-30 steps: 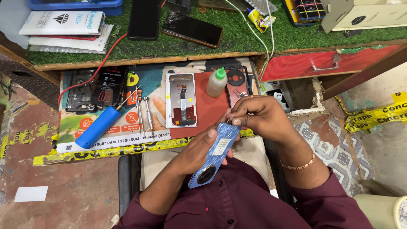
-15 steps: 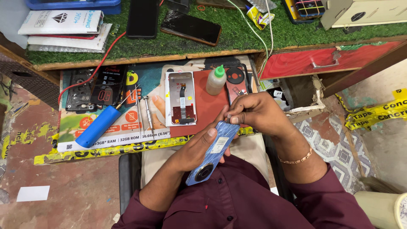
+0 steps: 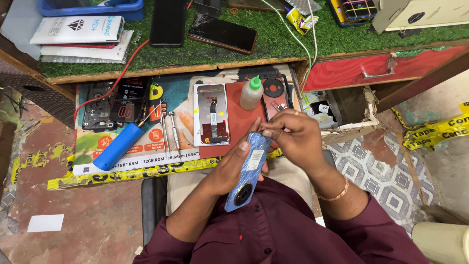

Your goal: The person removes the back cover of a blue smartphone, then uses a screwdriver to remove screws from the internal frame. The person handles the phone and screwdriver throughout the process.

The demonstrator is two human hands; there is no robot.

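My left hand grips a blue phone back cover with a round camera ring, held tilted over my lap. My right hand has its fingers pinched together at the cover's top edge; whether something small sits between the fingertips cannot be made out. Just beyond my hands, on the pull-out work shelf, lie a phone display panel with its flex cable up, a small white bottle with a green cap, a red mat and an open phone.
A blue cylindrical tool, thin screwdrivers and a tester box lie on the shelf's left. On the green mat above rest two dark phones, booklets and cables. A red drawer sits at the right.
Both hands and the blue cover have shifted slightly right and up toward the shelf. The right fingers stay pinched at the cover's top end.
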